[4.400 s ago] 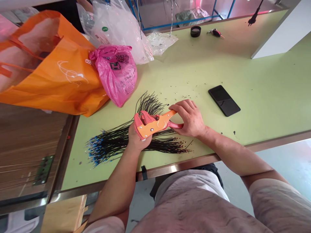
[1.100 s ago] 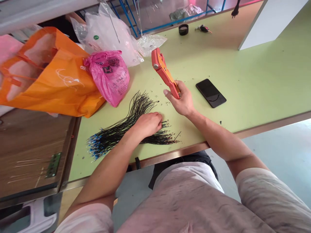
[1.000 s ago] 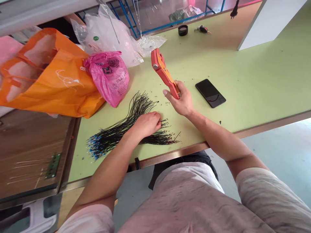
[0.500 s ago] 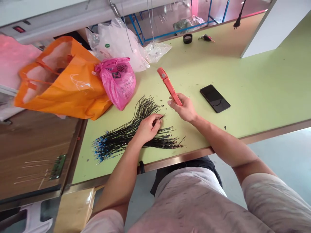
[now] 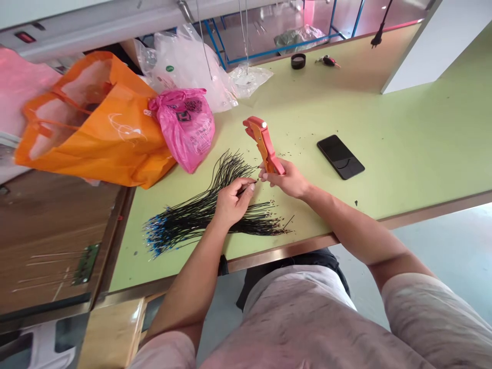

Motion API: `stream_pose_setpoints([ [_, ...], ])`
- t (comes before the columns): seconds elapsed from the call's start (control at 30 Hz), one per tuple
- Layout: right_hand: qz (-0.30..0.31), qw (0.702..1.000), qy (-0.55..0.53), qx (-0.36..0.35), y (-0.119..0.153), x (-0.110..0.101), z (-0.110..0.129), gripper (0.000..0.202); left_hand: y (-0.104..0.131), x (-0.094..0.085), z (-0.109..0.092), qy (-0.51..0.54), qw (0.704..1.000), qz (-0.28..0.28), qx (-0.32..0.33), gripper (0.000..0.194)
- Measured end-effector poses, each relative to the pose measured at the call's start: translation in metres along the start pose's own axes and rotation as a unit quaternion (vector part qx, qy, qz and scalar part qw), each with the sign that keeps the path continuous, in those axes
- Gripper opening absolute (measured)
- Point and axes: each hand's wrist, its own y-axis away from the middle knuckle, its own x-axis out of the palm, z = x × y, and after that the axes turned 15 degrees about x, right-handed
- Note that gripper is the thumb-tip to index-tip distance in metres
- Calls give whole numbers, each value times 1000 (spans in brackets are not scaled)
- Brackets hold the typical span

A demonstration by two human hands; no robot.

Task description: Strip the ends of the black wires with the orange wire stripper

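Observation:
Over the pile of thin black wires (image 5: pixel 192 215), my left hand (image 5: pixel 234 201) is closed, thumb and forefinger pinching a black wire (image 5: pixel 251 182) whose end points right. The pile fans into two bunches at its right side and has blue tips at its left end. My right hand (image 5: pixel 289 179) is wrapped around the handles of a red and orange wire stripper (image 5: pixel 263 143), its jaws pointing up and to the left. Tool and pinched wire are close but apart. Small dark scraps lie on the table around both hands.
On the green table (image 5: pixel 415 154) a black phone (image 5: pixel 340 157) lies to the right. An orange bag (image 5: pixel 103 133), a pink plastic bag (image 5: pixel 188 128) and clear plastic bags (image 5: pixel 192 66) stand at the back left. A black ring (image 5: pixel 298 61) and keys (image 5: pixel 328 61) lie at the back.
My right hand has turned the wire stripper so its orange side and jaws show, and has come slightly left and down, nearer my left hand. My left hand keeps its pinch.

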Motion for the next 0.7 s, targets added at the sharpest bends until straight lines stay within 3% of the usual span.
stream_pose_setpoints([
  [0.3,51,995,46,-73,2,3,-5,51,-2,2,-1,38,999,14,-9,29],
  [0.57,40,986,105,-127,0,4,-10,34,-2,4,-2,54,998,20,-13,23],
  [0.7,-17,976,146,-158,3,7,-11,24,-2,5,-1,54,998,17,-24,22],
])
